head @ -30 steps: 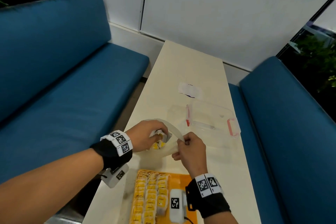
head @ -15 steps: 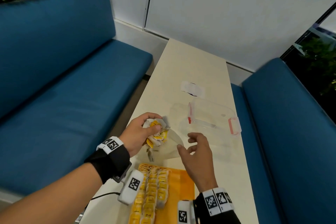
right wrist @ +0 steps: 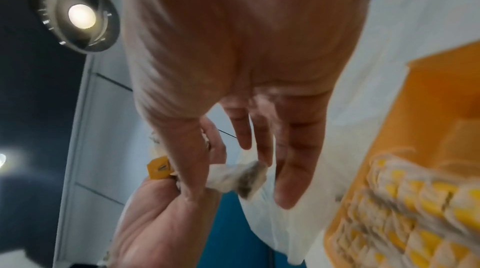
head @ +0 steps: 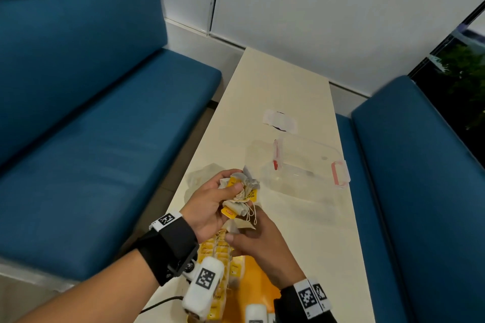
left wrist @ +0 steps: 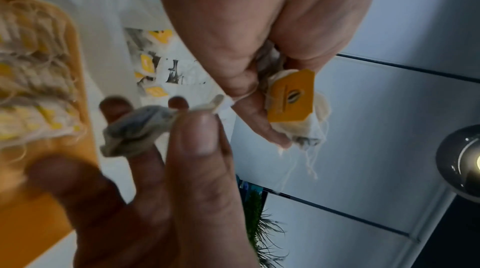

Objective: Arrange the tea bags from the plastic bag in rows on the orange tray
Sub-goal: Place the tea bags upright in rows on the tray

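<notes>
My left hand [head: 233,186] grips a crumpled bunch of tea bags [head: 245,193] with yellow tags and loose strings, held above the table. Just below it my right hand [head: 236,233] pinches a single tea bag [left wrist: 137,127] between thumb and fingers, close to the bunch [left wrist: 291,96]. The right wrist view shows that tea bag [right wrist: 239,178] at my fingertips. The orange tray [head: 259,283] lies at the near edge, with rows of tea bags [head: 217,246] on its left part, partly hidden by my wrists. The plastic bag [head: 202,178] lies slack on the table behind my left hand.
A clear plastic box [head: 309,165] with red clips lies on the white table [head: 275,81], right of my hands. A small white label [head: 279,120] sits farther back. Blue benches [head: 91,126] flank the narrow table on both sides.
My left hand has pulled a bunch of tea bags out of the plastic bag. The right hand let go of the bag, moved under the bunch and now pinches one tea bag.
</notes>
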